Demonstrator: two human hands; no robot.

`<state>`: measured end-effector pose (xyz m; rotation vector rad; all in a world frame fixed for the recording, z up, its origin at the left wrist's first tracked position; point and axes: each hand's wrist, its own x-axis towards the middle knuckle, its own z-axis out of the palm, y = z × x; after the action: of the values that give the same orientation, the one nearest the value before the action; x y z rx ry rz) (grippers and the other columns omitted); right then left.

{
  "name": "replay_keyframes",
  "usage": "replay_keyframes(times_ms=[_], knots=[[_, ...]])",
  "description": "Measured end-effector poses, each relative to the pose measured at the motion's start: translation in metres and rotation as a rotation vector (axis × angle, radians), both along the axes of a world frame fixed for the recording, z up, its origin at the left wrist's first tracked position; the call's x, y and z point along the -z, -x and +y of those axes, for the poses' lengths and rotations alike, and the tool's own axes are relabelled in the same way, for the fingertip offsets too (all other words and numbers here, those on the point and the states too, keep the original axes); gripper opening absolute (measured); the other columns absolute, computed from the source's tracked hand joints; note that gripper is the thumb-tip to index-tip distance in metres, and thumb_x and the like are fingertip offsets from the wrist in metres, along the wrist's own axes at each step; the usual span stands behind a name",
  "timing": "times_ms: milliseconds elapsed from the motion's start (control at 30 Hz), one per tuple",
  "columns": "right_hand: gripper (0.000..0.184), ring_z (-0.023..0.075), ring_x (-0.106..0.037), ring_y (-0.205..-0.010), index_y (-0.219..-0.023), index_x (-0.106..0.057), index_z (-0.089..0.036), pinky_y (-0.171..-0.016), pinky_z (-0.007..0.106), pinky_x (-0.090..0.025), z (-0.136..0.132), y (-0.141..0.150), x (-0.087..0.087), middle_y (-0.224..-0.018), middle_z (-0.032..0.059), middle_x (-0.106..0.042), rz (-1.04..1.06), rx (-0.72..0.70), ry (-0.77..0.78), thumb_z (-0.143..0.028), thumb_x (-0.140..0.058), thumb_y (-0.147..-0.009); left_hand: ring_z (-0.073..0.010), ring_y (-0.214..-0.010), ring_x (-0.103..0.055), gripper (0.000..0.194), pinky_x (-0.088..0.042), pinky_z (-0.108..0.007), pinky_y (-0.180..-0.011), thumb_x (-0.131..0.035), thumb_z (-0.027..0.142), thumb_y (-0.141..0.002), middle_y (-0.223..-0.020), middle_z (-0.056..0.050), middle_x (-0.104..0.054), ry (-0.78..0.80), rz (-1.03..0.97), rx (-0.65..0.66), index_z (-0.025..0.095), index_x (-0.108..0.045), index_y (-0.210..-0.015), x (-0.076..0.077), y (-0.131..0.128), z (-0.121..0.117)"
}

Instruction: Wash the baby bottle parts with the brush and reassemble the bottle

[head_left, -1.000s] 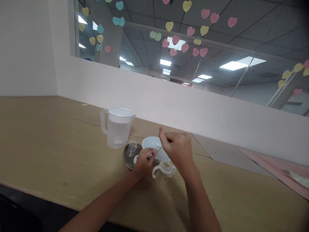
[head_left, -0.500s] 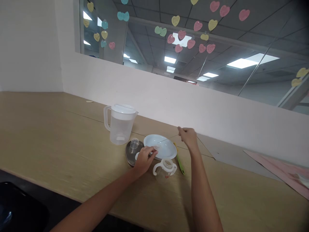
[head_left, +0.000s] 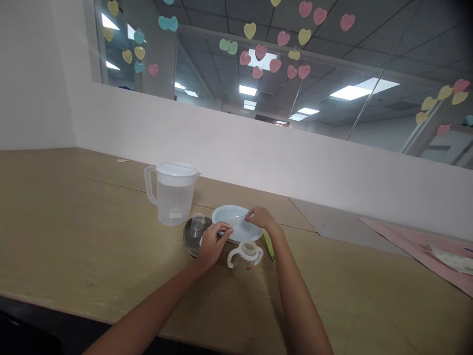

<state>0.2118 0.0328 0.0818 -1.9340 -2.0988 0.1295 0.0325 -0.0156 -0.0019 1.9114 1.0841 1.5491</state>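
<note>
My left hand (head_left: 211,242) is closed in a pinch on a small clear piece, too small to name, at the near rim of a white bowl (head_left: 236,228). My right hand (head_left: 259,218) is pinched on the end of a thin straw or wire that runs across the bowl toward my left hand. A clear two-handled baby cup (head_left: 245,257) stands just in front of both hands. A small clear cap (head_left: 198,222) rests on a round metal lid (head_left: 190,237) left of the bowl. A clear lidded water pitcher (head_left: 172,193) stands behind them.
A green stick-like tool (head_left: 269,246) lies right of the bowl, partly hidden by my right wrist. A white partition wall with a glass pane of heart stickers runs behind the table. A pink sheet (head_left: 417,246) with a white packet (head_left: 451,258) lies at the far right.
My right hand pulled out to the right, drawing the thin strand out, then came back over the bowl. My left hand stayed at the bowl's rim.
</note>
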Motion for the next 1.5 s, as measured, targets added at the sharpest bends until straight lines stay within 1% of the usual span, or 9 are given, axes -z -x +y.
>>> replay_keyframes(times_ms=[167,333,533,700,933,1033,1133,1267,1500], knots=[[0.02,0.0215,-0.06,-0.092,-0.085,-0.072,-0.019,-0.078,0.027,-0.041,-0.009,0.006,-0.012,-0.095,0.0072,-0.069,-0.058,-0.041,0.035,-0.028,-0.065,-0.069,-0.0151,-0.081,-0.063,0.019,-0.047,-0.026,-0.076,-0.053,0.036,-0.081,-0.083,-0.002,-0.068,0.026,-0.033,0.012,0.02,-0.062,-0.081,-0.001,0.0,0.001],[0.026,0.0203,-0.06,-0.095,-0.096,-0.069,-0.017,-0.077,0.024,-0.042,-0.006,0.002,-0.007,-0.105,0.0094,-0.066,-0.091,-0.06,0.08,-0.019,-0.063,-0.071,-0.0153,-0.082,-0.063,0.018,-0.047,-0.026,-0.076,-0.053,0.035,-0.08,-0.085,-0.002,-0.068,0.034,-0.016,0.001,0.02,-0.062,-0.081,0.0,0.0,0.001],[0.024,0.0207,-0.06,-0.09,-0.09,-0.07,-0.019,-0.071,0.025,-0.042,-0.016,0.012,-0.016,-0.098,0.0068,-0.067,-0.088,-0.165,0.118,-0.022,-0.068,-0.066,-0.0158,-0.081,-0.062,0.02,-0.047,-0.027,-0.078,-0.051,0.036,-0.08,-0.084,-0.002,-0.068,0.053,0.022,-0.021,0.02,-0.063,-0.08,-0.002,0.0,0.0],[0.017,0.0134,-0.057,-0.068,-0.074,-0.07,-0.016,-0.058,0.02,-0.038,-0.024,0.03,-0.021,-0.069,-0.0009,-0.065,0.164,-0.475,0.208,-0.03,-0.067,-0.066,-0.0171,-0.083,-0.061,0.026,-0.046,-0.028,-0.075,-0.048,0.04,-0.082,-0.089,-0.004,-0.068,0.052,0.054,-0.03,0.019,-0.063,-0.087,-0.003,0.002,0.0],[0.016,0.0105,-0.058,-0.066,-0.073,-0.065,-0.013,-0.06,0.019,-0.042,-0.013,0.028,-0.009,-0.069,0.0004,-0.066,0.475,-0.526,0.272,-0.025,-0.065,-0.063,-0.0197,-0.084,-0.059,0.028,-0.045,-0.032,-0.077,-0.048,0.04,-0.081,-0.089,-0.006,-0.067,-0.01,0.093,-0.08,0.018,-0.065,-0.088,0.0,0.005,0.006],[0.009,0.0092,-0.059,-0.063,-0.07,-0.061,-0.014,-0.058,0.018,-0.044,-0.01,0.021,-0.005,-0.068,0.0003,-0.066,0.401,-0.469,0.337,-0.02,-0.06,-0.064,-0.0208,-0.087,-0.057,0.022,-0.042,-0.034,-0.081,-0.052,0.037,-0.08,-0.086,-0.004,-0.067,-0.046,0.15,-0.115,0.02,-0.066,-0.083,0.001,0.006,0.007],[0.002,0.0092,-0.058,-0.056,-0.063,-0.059,-0.015,-0.055,0.018,-0.045,-0.007,0.014,-0.001,-0.06,-0.0003,-0.065,0.225,-0.328,0.35,-0.014,-0.058,-0.062,-0.019,-0.084,-0.058,0.02,-0.042,-0.032,-0.078,-0.049,0.032,-0.082,-0.085,-0.003,-0.068,-0.078,0.205,-0.181,0.02,-0.065,-0.083,0.001,0.009,0.008],[0.009,0.0116,-0.055,-0.048,-0.053,-0.057,-0.015,-0.05,0.021,-0.043,0.0,0.007,0.007,-0.048,0.0007,-0.059,0.071,-0.169,0.337,-0.011,-0.061,-0.059,-0.0182,-0.085,-0.059,0.028,-0.042,-0.03,-0.078,-0.038,0.032,-0.088,-0.088,-0.003,-0.068,-0.077,0.219,-0.251,0.02,-0.064,-0.086,-0.002,0.015,0.012],[0.01,0.0178,-0.062,-0.07,-0.052,-0.062,-0.016,-0.062,0.024,-0.043,0.009,0.017,0.026,-0.065,0.0051,-0.067,0.015,-0.126,0.253,-0.01,-0.07,-0.053,-0.0235,-0.089,-0.056,0.03,-0.035,-0.035,-0.082,-0.033,0.024,-0.088,-0.088,-0.008,-0.067,-0.126,0.54,-0.409,0.02,-0.063,-0.087,-0.012,0.029,0.012]])
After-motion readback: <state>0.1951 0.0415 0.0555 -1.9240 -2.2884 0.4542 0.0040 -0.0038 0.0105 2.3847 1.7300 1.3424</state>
